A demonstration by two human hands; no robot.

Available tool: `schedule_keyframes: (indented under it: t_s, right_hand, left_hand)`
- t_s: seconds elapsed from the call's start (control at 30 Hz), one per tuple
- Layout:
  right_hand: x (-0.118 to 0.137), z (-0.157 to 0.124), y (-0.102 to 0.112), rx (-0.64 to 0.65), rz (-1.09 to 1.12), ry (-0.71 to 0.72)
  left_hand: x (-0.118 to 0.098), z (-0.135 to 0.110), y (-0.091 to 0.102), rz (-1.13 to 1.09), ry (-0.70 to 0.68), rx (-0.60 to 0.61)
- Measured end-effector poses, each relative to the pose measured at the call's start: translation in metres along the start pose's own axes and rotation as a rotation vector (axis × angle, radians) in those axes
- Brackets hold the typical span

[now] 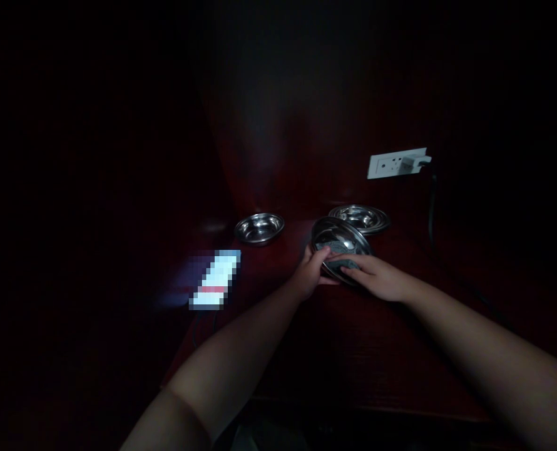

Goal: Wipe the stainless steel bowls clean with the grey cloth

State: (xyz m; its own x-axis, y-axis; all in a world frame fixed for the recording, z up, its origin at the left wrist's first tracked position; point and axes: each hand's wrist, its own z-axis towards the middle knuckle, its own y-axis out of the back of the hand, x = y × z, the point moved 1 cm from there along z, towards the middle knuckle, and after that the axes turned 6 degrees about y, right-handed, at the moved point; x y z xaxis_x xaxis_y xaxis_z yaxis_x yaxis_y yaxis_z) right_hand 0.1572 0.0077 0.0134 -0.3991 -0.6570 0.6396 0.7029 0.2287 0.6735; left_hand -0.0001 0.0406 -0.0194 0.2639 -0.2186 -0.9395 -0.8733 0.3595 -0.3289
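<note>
My left hand [312,270] grips the near left rim of a shiny steel plate [339,239], which is tilted up off the dark red wooden table [353,351]. My right hand [377,275] lies against the plate's lower face, fingers pressed on a grey pad or cloth [347,263] that I cannot make out clearly. Both forearms reach in from the bottom of the head view.
A small steel bowl [259,227] stands at the back left and another steel plate [360,218] at the back right. A lit, blurred phone screen [215,279] lies to the left. A white wall socket [397,164] holds a plug with a dark cable [431,207]. The surroundings are very dark.
</note>
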Motion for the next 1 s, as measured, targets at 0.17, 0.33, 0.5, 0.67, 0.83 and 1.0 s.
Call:
schedule_keyframes:
  t_s: [0.17,0.33,0.5,0.67,0.83,1.0]
  right_hand:
    - [0.0007,-0.0008,0.0004,0.016,0.026,-0.009]
    - [-0.0005,-0.0014,0.0010,0.039,0.037,0.008]
    - [0.0007,-0.0010,0.0015,0.031,0.046,-0.002]
    - [0.0020,-0.0015,0.0014,0.032,0.022,-0.008]
    - [0.0007,-0.0019,0.0012,0.029,-0.035,-0.027]
    - [-0.0057,-0.0020,0.0006,-0.011,-0.117,-0.066]
  left_hand:
    - [-0.0008,0.0013,-0.0006,0.002,0.029,-0.058]
    - [-0.0010,0.0023,-0.0007,-0.009,0.047,-0.083]
    - [-0.0010,0.0027,-0.0002,0.005,0.041,-0.085]
    - [-0.0010,0.0033,0.0000,0.001,0.045,-0.079]
    - [-0.0039,0.0012,-0.0024,-0.002,0.052,-0.085]
    - [-0.0039,0.0010,-0.0025,-0.012,0.049,-0.078]
